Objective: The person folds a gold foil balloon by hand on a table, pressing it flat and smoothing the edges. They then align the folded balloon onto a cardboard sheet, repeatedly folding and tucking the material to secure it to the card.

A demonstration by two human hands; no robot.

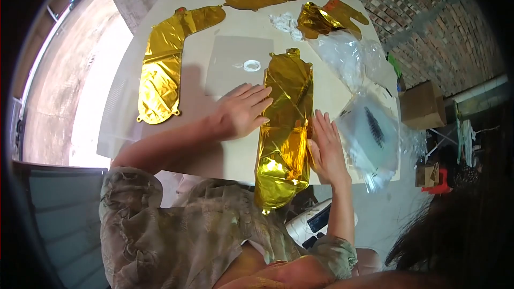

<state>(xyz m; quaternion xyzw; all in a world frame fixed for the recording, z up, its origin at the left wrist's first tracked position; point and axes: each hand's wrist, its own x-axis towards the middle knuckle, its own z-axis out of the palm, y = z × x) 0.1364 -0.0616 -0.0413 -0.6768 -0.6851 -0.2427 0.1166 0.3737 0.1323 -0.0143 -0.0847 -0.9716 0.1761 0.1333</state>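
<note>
On pale table (246,25), 1 gold foil balloon (288,99), near end overhanging, is being steadied from its sides by left hand (243,111) and right hand (329,150), open, nothing gripped, apparently against sliding.

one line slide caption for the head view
Left hand and right hand flank a gold foil piece overhanging the edge of a pale table.

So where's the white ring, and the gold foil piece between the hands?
White ring (258,66): head view, right side of its rim.
Gold foil piece (286,120): head view, middle of its upper face.
</note>
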